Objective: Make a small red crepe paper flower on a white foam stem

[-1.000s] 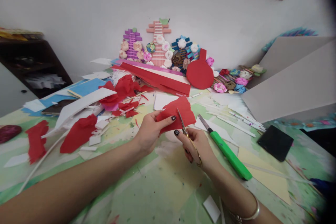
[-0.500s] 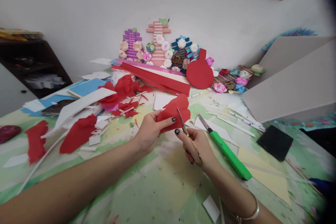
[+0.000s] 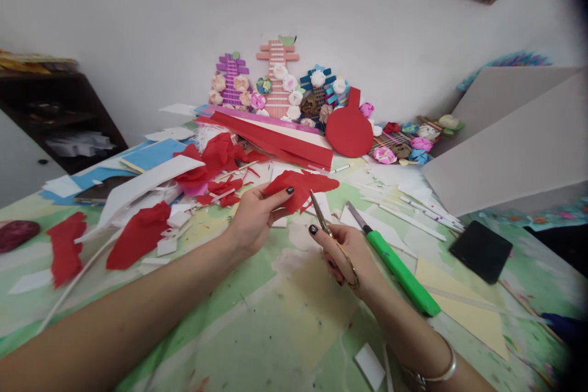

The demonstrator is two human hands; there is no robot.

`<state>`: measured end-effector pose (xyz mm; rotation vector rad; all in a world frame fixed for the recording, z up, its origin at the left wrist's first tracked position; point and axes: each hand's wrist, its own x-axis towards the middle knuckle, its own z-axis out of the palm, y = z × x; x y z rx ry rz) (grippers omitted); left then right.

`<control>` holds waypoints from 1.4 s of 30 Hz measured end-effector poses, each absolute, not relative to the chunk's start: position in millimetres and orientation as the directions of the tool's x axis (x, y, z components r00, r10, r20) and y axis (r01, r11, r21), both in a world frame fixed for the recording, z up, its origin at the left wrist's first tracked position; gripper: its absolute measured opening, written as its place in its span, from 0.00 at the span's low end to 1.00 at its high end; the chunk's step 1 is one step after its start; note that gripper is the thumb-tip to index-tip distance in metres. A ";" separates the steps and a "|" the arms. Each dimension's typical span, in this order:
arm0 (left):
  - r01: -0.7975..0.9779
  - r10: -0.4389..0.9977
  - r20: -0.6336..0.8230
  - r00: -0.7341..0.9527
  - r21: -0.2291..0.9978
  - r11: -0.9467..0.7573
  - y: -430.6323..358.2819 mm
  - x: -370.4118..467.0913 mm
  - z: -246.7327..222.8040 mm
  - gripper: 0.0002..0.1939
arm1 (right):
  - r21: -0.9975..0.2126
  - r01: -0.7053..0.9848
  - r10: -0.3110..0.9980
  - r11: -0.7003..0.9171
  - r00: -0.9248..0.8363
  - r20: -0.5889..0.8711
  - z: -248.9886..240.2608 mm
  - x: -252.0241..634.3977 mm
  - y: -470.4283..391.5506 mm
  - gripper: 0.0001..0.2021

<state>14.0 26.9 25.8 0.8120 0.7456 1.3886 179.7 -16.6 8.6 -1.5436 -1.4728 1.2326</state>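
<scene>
My left hand (image 3: pixel 257 214) pinches a piece of red crepe paper (image 3: pixel 298 188) between thumb and fingers, over the middle of the table. The paper's loose edge points right and looks cut or torn. Around the handles of the gold scissors (image 3: pixel 324 219) my right hand (image 3: pixel 349 257) is closed. The scissor tips are at the right part of the paper's lower edge; whether they touch it I cannot tell. Just right of my right hand lies a green utility knife (image 3: pixel 402 272) with its blade out.
Red crepe scraps (image 3: pixel 140 236) and white foam bits lie at the left. Behind are a red round shape with a neck (image 3: pixel 350 128), a long red strip (image 3: pixel 275 141) and flower-decorated stick crafts (image 3: pixel 278 82). A black square (image 3: pixel 481 251) and grey board (image 3: pixel 509 128) are at the right.
My left hand has moved slightly left with the red paper, which has turned and now spreads sideways. The paper has come away from between the scissor blades, and the blades look closer together.
</scene>
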 end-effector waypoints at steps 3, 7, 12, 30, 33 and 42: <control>-0.547 1.000 -0.017 0.010 0.837 0.020 28.4 12.1 28.9 0.09 | -0.921 0.372 0.974 -0.114 -0.141 -0.177 10.1 181.1 -17.5 0.23; -0.514 1.000 -0.007 -0.004 0.858 0.004 30.2 9.1 31.3 0.08 | -0.931 0.361 0.954 -0.061 -0.253 -0.161 12.1 182.9 -18.7 0.23; -0.469 0.998 0.058 0.025 0.882 -0.040 33.2 6.6 28.5 0.09 | -0.961 0.275 0.918 -0.007 -0.380 -0.116 14.1 183.3 -18.0 0.23; -0.464 0.972 0.030 0.233 0.882 0.084 29.4 9.7 26.6 0.11 | -0.973 0.231 0.936 -0.019 -0.337 -0.098 13.9 181.5 -17.1 0.23; -0.442 0.971 0.025 0.239 0.893 0.086 29.3 8.9 26.6 0.11 | -0.966 0.258 0.940 -0.020 -0.323 -0.106 13.7 182.1 -16.8 0.23; -0.396 0.967 0.006 0.256 0.913 0.099 30.5 6.9 28.1 0.11 | -0.953 0.303 0.945 -0.011 -0.309 -0.109 12.3 184.4 -17.9 0.23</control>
